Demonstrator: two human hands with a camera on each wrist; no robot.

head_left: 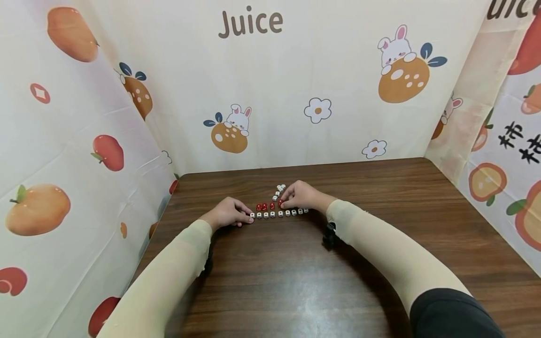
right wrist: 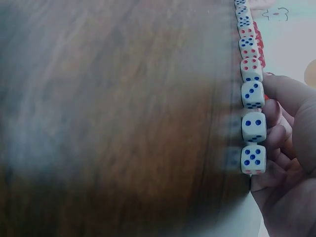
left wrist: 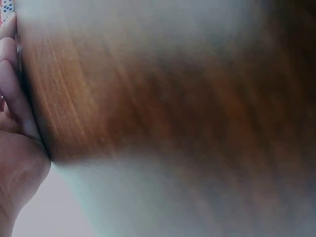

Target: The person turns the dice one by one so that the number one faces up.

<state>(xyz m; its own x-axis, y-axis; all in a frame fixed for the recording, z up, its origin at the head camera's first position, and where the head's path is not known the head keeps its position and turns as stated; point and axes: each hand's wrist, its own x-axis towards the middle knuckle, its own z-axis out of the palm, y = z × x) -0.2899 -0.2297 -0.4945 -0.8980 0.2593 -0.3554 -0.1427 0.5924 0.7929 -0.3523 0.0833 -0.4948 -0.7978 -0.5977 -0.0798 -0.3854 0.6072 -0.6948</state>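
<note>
A row of white dice (head_left: 273,214) runs left to right on the table, with a shorter row of red dice (head_left: 264,206) just behind it. My left hand (head_left: 228,213) has thumb and forefinger around the white die (head_left: 252,215) at the row's left end. My right hand (head_left: 305,195) reaches over the row's right part and pinches a red die (head_left: 280,203) at the right end of the red row. In the right wrist view the white dice (right wrist: 254,127) stand close beside the curled right fingers. The left wrist view catches the left hand (left wrist: 17,108) only at its edge.
A small loose group of white dice (head_left: 277,191) lies behind the red row, just left of the right hand. The brown wooden table (head_left: 279,277) meets a printed fruit curtain (head_left: 274,70) at the back and sides.
</note>
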